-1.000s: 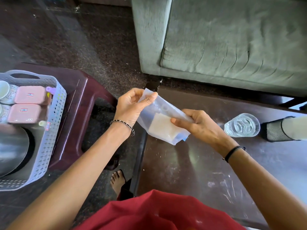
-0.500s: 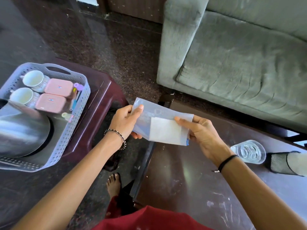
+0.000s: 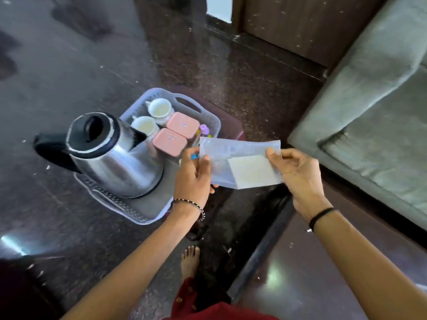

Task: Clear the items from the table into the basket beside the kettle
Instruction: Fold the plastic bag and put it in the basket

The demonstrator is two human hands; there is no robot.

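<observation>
Holding: clear zip pouch [image 3: 240, 158], white sheet inside, pinched at either end by left grip [image 3: 194, 179] and right grip [image 3: 298, 174], probably kept flat for slotting; hangs just beside basket [image 3: 129, 212] holding kettle [image 3: 115, 158]; off counter [image 3: 323, 273].

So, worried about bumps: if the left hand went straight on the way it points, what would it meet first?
Probably the purple-capped bottle in the basket, though the left hand, holding the pouch, may pass above it.

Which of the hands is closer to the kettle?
Left. The left hand grips the pouch right beside the kettle; the right hand holds its far end, nearer the sofa.
</observation>
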